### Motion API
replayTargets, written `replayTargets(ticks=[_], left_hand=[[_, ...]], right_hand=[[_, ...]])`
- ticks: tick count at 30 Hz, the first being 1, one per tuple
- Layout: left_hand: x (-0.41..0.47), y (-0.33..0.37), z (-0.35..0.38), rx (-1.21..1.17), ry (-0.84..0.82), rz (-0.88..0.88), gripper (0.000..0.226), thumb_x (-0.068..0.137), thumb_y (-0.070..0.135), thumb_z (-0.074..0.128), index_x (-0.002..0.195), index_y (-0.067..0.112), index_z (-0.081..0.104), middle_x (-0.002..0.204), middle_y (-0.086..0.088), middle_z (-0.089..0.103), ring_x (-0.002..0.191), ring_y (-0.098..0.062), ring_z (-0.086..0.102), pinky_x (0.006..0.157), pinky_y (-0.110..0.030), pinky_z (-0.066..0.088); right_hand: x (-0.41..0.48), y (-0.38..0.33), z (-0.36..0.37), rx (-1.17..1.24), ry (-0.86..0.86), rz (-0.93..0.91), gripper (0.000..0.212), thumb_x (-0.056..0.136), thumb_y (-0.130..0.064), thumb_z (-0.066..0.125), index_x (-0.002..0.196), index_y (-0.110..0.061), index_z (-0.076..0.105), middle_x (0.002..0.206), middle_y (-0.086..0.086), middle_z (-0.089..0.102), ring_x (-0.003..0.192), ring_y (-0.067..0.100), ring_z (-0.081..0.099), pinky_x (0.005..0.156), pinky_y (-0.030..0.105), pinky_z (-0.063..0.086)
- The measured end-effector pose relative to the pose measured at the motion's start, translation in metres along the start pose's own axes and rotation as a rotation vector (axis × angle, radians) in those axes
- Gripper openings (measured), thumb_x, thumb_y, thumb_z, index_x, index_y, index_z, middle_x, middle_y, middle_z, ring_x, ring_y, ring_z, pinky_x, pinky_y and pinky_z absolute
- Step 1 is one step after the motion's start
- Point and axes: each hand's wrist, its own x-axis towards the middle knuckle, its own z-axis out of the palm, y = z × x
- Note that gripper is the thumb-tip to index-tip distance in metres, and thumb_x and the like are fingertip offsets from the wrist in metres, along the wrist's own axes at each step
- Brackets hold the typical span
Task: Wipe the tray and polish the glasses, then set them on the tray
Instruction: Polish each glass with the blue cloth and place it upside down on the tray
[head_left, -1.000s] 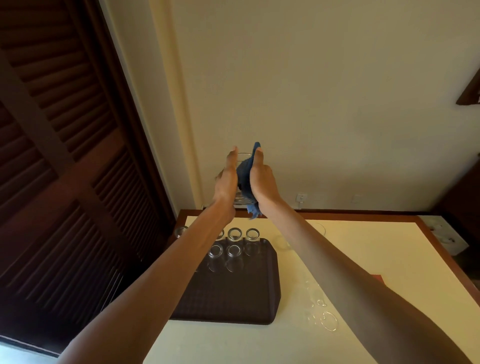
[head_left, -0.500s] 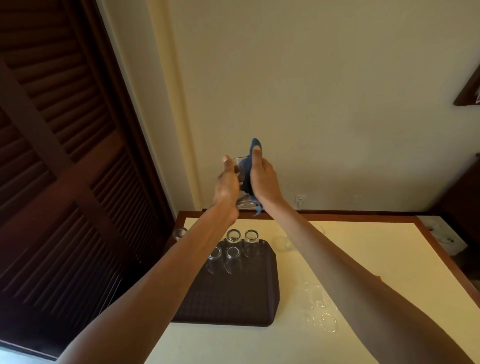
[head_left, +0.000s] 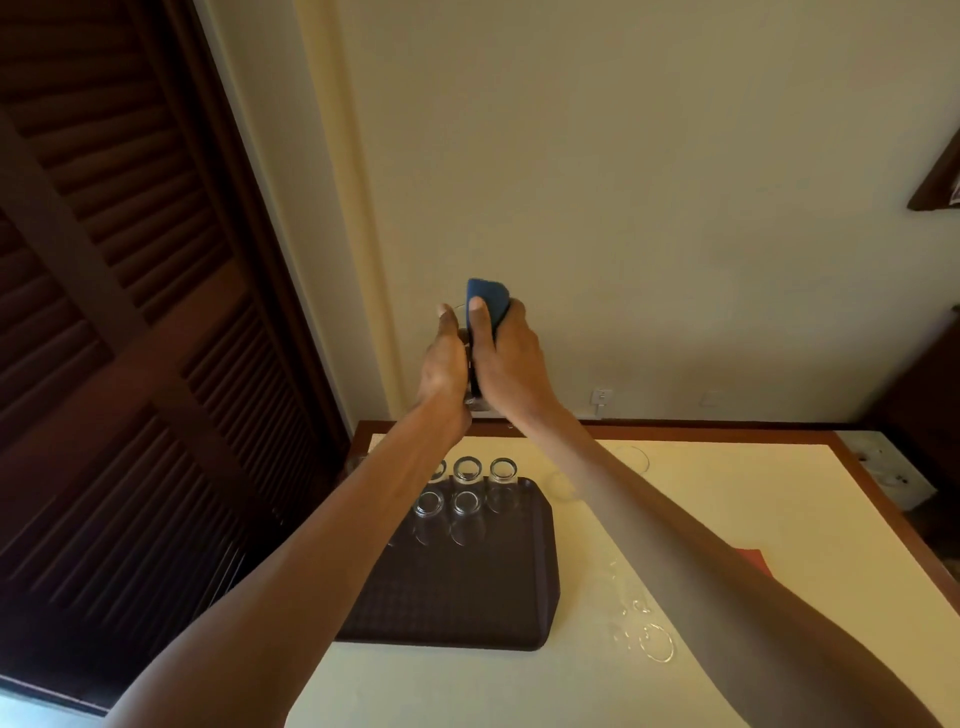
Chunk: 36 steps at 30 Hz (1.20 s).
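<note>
Both arms are raised in front of the wall. My left hand (head_left: 441, 364) grips a clear glass (head_left: 470, 397), mostly hidden between my palms. My right hand (head_left: 506, 358) holds a blue cloth (head_left: 491, 299) wrapped over the glass's upper part, thumb pressed on it. Below, the dark textured tray (head_left: 457, 597) lies on the cream table (head_left: 519, 686), with several clear glasses (head_left: 466, 470) standing upside down in two rows at its far end.
More clear glasses (head_left: 655, 642) stand on the table right of the tray, and one (head_left: 631, 457) near the far edge. A red item (head_left: 753, 558) peeks out beyond my right forearm. A dark louvred door (head_left: 130, 338) fills the left side.
The cloth has shifted up and round the glass's top, and my two hands have closed tighter together. The glass shows less than before.
</note>
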Motion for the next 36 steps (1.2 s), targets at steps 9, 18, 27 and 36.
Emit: replayTargets(ticks=[9,18,27,36], left_hand=[[0.003,0.010,-0.004,0.140,0.083,0.109,0.083,0.081,0.080,0.062,0.141,0.023,0.055,0.130,-0.001,0.063,0.113,-0.020,0.063,0.100,-0.043,0.053],[-0.001,0.000,-0.005,0.168,0.041,0.139,0.061,0.105,0.066,0.032,0.117,0.020,0.070,0.108,-0.003,0.076,0.103,-0.018,0.071,0.088,-0.036,0.058],[0.012,0.006,-0.010,0.291,0.068,0.253,0.052,0.083,0.081,0.059,0.106,0.035,0.050,0.113,0.006,0.062,0.108,-0.014,0.062,0.098,-0.040,0.052],[0.024,0.019,-0.024,0.287,0.016,0.348,0.059,0.084,0.053,0.081,0.125,0.021,0.052,0.102,0.010,0.061,0.104,-0.015,0.066,0.090,-0.036,0.058]], right_hand=[[-0.003,0.005,0.001,0.205,-0.221,0.407,0.083,0.101,-0.067,0.015,0.093,-0.006,0.072,0.090,0.016,0.074,0.085,0.027,0.072,0.089,0.046,0.056],[-0.010,-0.006,0.002,0.180,0.000,0.078,0.044,0.107,-0.046,0.031,0.110,-0.007,0.051,0.078,-0.001,0.063,0.064,0.010,0.063,0.051,0.016,0.045],[0.001,0.010,0.006,0.412,-0.243,0.601,0.070,0.101,-0.067,0.023,0.098,-0.016,0.071,0.097,0.009,0.074,0.093,0.023,0.070,0.092,0.039,0.055],[-0.003,0.006,0.008,0.880,-0.120,0.850,0.066,0.106,-0.053,0.030,0.121,0.003,0.062,0.093,0.017,0.072,0.076,0.027,0.070,0.075,0.035,0.059]])
